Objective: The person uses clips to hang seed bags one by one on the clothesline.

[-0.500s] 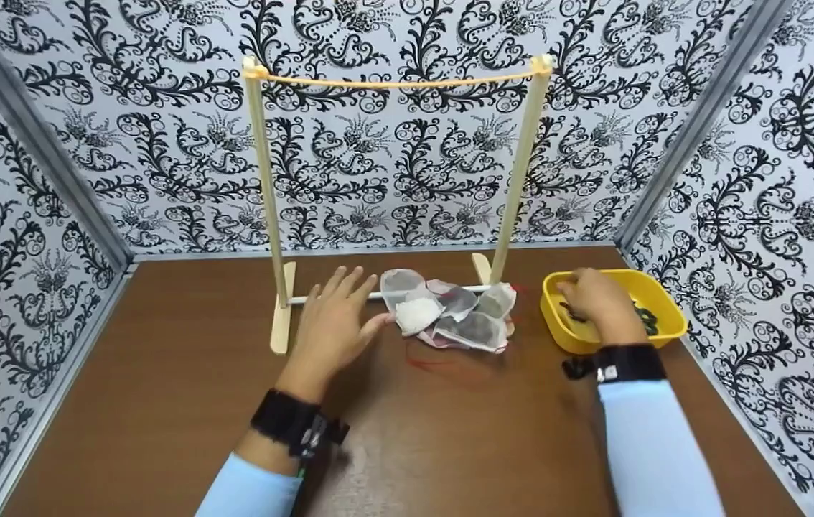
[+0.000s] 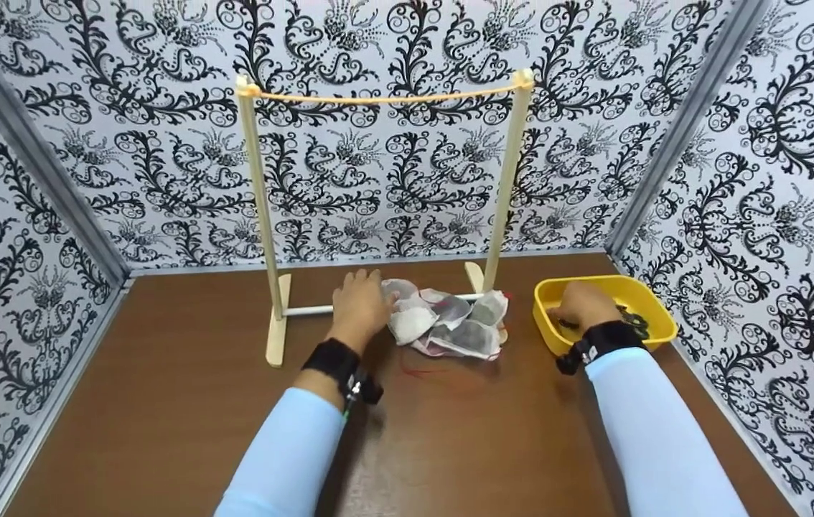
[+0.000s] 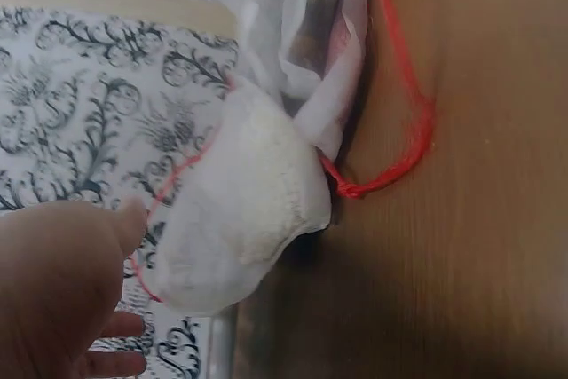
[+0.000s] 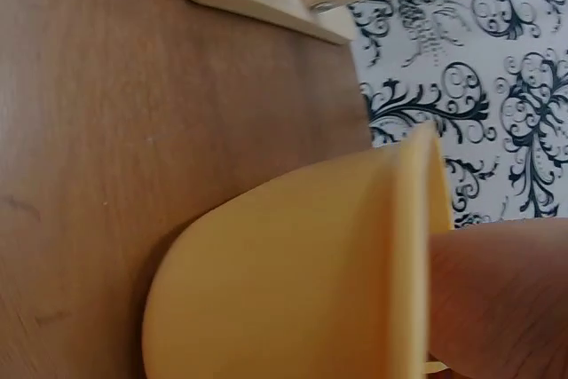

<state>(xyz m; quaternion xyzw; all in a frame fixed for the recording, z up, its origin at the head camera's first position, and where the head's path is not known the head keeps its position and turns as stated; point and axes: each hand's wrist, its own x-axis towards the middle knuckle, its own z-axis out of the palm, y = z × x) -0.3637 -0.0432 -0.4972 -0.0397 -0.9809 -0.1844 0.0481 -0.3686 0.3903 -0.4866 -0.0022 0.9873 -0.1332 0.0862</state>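
Since the earlier frame, our left hand has moved rightward to the near edge of the heap, and its fingers, spread wide then, have drawn closer together; our right hand was over the yellow plastic tub then and is in it now.

In the left wrist view our thumb and two visible fingers are extended with a gap between them, pinching nothing that we can see. The thumb lies just beside the white mesh pouch with pale filling and its thin red drawstring; whether it touches either we cannot tell. The right hand's fingers are down inside the tub, hidden by the hand itself and the tub wall, so we cannot tell whether they pinch anything. Small dark pieces lie in the tub, to the right of that hand.

As for progress, we judge this an early stage. The pale wooden two-post stand is upright, and the orange cord is already tied between its post tops, with nothing hung on it. All the pouches we can see, including the grey mesh pouches with dark filling, lie heaped on the brown wooden table, at the stand's white crossbar, so handling them appears still to be done.
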